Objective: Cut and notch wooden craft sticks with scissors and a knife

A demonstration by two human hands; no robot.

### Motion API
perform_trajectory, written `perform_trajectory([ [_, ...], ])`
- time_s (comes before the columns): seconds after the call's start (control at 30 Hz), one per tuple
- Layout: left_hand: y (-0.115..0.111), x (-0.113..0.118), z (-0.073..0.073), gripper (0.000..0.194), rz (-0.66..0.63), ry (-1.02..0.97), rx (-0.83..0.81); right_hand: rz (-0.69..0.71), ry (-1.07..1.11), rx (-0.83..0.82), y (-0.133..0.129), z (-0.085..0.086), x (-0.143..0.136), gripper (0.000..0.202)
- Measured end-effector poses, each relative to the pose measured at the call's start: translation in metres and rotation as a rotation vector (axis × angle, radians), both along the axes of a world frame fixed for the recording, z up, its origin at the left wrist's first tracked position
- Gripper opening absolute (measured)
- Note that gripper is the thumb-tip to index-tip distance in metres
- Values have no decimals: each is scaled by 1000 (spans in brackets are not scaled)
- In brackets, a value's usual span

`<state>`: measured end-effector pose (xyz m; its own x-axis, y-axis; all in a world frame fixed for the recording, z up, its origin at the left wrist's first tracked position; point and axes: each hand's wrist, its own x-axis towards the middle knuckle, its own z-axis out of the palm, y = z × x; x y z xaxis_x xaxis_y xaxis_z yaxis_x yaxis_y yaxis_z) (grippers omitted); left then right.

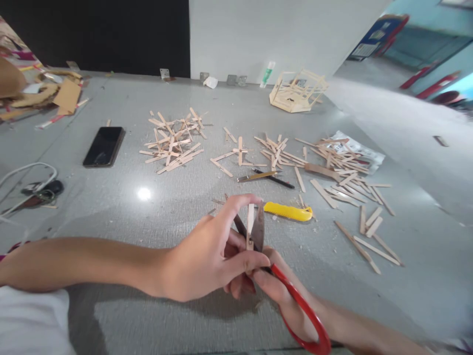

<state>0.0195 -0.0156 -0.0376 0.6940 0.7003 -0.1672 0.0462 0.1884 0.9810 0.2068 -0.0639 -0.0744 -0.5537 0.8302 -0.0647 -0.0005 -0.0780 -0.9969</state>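
Between the thumb and fingers of my left hand is a short wooden stick, held upright. A pair of scissors with red handles is in my right hand, which is partly hidden behind the handles and my left hand. The scissor blades point away from me, spread apart, with the stick beside or between them; I cannot tell whether they touch it. Just beyond the blades lies a yellow box cutter. Further up, a pair of tweezers crosses a black pen-like tool.
Loose wooden sticks lie in several heaps across the grey table. A stick-built frame and a green-white tube stand at the back. On the left are a phone, a white cable and cardboard scraps.
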Motion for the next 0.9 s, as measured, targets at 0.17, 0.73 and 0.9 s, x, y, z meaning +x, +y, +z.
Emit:
perform_trajectory([
  [0.17,0,0,-1,66,5,4,14,-29,-21,-39,-3,-5,1,43],
  [0.73,1,-1,0,67,14,-3,-4,84,31,-43,4,-7,2,48],
  [0.9,3,-3,1,65,51,-10,34,148,70,-94,14,6,6,53],
])
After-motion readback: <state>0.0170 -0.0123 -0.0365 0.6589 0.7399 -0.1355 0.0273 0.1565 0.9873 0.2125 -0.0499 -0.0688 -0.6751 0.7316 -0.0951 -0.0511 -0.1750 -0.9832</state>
